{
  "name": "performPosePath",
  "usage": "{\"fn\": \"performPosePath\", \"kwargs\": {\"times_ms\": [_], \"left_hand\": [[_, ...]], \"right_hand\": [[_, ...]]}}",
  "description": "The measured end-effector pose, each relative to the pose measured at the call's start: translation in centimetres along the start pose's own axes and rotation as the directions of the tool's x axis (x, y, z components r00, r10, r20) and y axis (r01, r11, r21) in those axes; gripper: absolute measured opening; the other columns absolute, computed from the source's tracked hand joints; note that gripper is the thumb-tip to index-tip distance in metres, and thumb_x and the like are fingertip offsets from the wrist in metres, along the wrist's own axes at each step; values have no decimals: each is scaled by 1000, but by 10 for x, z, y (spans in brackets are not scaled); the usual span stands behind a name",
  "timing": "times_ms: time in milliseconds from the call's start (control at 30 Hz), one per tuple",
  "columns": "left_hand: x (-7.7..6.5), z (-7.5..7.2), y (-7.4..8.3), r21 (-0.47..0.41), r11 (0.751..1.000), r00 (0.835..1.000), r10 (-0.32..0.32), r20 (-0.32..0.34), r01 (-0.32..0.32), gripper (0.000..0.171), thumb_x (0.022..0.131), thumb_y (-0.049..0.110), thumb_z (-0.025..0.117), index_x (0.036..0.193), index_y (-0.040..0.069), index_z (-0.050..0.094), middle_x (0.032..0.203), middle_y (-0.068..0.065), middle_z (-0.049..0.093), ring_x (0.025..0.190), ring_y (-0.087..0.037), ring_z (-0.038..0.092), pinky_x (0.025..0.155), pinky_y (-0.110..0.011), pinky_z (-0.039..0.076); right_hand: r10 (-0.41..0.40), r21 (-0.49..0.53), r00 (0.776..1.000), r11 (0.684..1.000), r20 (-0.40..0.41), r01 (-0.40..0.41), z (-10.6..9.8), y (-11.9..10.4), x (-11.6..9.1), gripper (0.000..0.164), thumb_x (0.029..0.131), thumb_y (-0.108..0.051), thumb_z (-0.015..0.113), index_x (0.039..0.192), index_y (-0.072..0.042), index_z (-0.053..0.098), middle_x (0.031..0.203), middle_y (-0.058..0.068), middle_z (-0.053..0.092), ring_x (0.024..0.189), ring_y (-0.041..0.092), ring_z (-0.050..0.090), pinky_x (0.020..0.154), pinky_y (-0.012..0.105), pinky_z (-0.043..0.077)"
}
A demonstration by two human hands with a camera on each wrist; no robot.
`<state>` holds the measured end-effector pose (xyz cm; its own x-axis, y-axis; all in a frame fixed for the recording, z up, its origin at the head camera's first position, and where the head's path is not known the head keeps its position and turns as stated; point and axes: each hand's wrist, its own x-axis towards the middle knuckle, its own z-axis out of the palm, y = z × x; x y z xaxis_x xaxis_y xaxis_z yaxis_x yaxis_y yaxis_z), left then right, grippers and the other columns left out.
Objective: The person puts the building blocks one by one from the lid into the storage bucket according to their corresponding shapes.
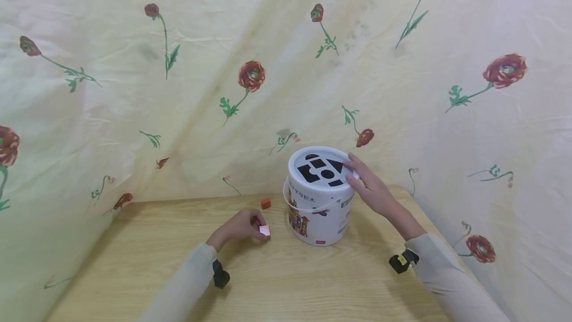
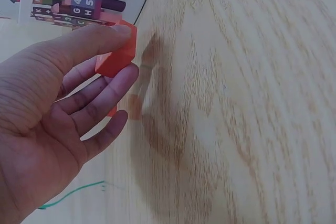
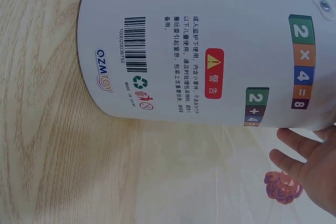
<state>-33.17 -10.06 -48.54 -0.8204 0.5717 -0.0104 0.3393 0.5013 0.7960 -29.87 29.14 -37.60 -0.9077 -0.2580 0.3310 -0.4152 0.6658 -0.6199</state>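
Observation:
Between the thumb and fingers of my left hand (image 1: 241, 224) is a small orange-red toy block (image 2: 119, 56), pinched close over the table in front of the bucket. A second orange block (image 1: 265, 203) lies on the table just behind that hand. The white toy-block bucket (image 1: 319, 220) stands upright, its lid (image 1: 298, 157) on top with several black shaped holes. My right hand (image 1: 374, 192) rests on the lid's right edge with fingers spread. In the right wrist view, its fingers reach the upper part of the bucket wall (image 3: 173, 40).
The bucket's thin white handle (image 1: 308, 209) hangs down its front. A wooden table (image 1: 147, 257) lies beneath, and a flower-printed cloth (image 1: 201, 88) rises behind and along both sides. Dark wrist cameras are strapped over both sleeves.

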Motion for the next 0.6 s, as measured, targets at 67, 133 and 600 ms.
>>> {"fn": "performPosePath", "kwargs": {"times_ms": [67,133,600], "left_hand": [[0,0,0,-5,1000,1000,4,-4,-4,27,76,6,85,96,2,67,89,-4,68,79,-11,60,71,-21,52],[0,-2,2,-3,1000,1000,12,-14,-12,27,76,5,84,97,2,67,90,-5,68,80,-11,61,72,-21,52],[-1,-33,52,-74,992,981,86,-176,-100,32,83,13,83,108,2,68,104,-11,71,91,-15,66,81,-28,56]], "right_hand": [[2,-1,1000,1000,0,-2,0,1,0,58,109,-40,41,158,-12,33,172,10,14,156,43,18,118,69,24],[4,-3,1000,1000,2,-4,1,1,1,58,109,-41,41,158,-13,33,172,10,14,156,42,18,118,69,24],[-3,-9,1000,1000,-7,3,1,3,2,57,109,-41,40,158,-13,34,172,10,14,156,43,19,117,69,25]]}}
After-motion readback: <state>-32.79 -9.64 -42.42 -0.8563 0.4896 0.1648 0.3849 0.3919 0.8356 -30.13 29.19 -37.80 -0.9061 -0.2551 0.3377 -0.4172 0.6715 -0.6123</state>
